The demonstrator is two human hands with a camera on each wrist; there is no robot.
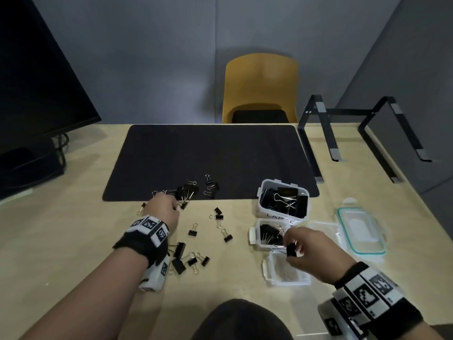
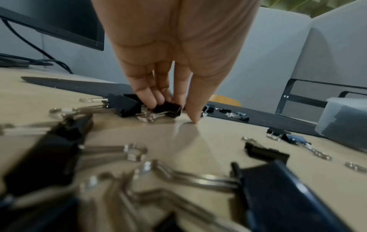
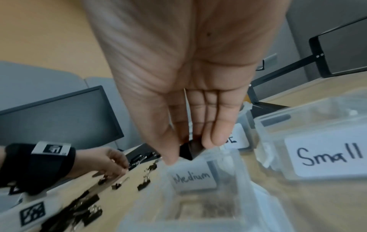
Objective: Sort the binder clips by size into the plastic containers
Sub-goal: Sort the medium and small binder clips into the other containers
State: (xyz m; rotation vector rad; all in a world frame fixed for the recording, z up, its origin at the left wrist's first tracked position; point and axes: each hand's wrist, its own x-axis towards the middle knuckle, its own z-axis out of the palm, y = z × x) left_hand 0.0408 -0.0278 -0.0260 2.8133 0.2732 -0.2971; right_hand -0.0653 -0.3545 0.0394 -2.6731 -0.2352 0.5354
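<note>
Pale wooden table (image 1: 73, 241) with black mat (image 1: 210, 153), scattered binder clips (image 1: 193, 230), plastic containers (image 1: 282, 202), lid (image 1: 360, 231).

Office desk setup: monitor (image 1: 36, 69) far left, black desk mat (image 1: 210, 153) centre, laptop stand (image 1: 355, 133) far right, yellow chair (image 1: 261, 87) against grey partition panels (image 1: 147, 52).

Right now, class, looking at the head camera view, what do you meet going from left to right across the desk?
monitor → left hand → binder clip nearest the containers → Large container → teal-rimmed lid
</note>
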